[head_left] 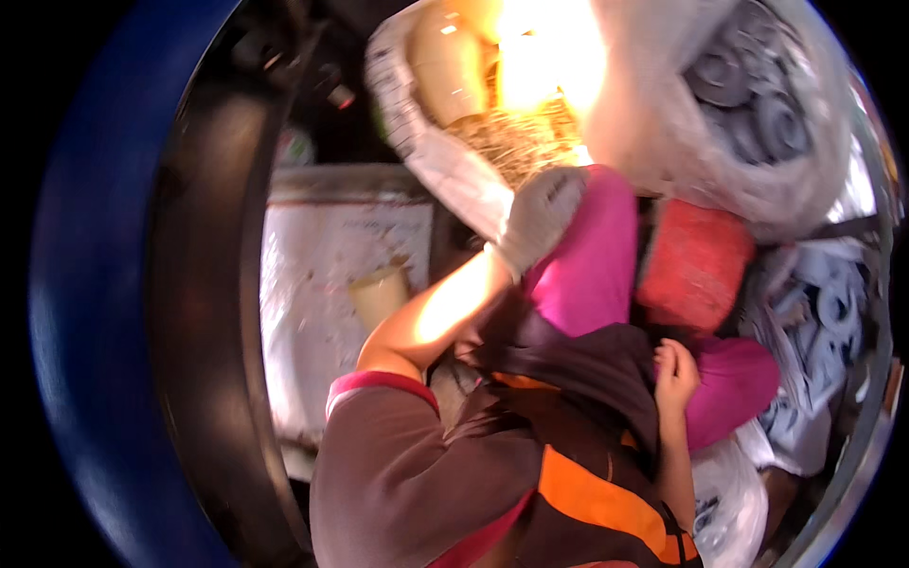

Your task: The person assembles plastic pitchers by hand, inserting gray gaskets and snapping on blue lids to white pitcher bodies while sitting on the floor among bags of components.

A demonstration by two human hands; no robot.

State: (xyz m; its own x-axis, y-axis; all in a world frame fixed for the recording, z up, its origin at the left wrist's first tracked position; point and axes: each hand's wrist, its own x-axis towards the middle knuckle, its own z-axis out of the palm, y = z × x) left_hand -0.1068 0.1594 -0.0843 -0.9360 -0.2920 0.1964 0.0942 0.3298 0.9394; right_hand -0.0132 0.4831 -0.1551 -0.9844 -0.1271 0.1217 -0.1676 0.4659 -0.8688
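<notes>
My left hand (pixel 547 216) wears a pale work glove and rests against my pink-clad knee (pixel 606 222), beside the rim of a white sack (pixel 417 142). Its fingers are smeared by glare and blur, so their grip does not show. In the sack lie thin straw-coloured strands (pixel 521 142) and a smooth, rounded cream piece (pixel 447 66). My right hand (pixel 675 377) is bare and sits over my lap, fingers curled in; anything inside them is hidden.
A red block-like object (pixel 696 265) stands between my knees. Grey ring-shaped parts (pixel 753 95) fill a clear plastic bag (pixel 653 133); more grey parts (pixel 833 303) lie at the right. On the left are a white board (pixel 312 322), a cream cup-like piece (pixel 379 295) and a blue curved edge (pixel 85 284).
</notes>
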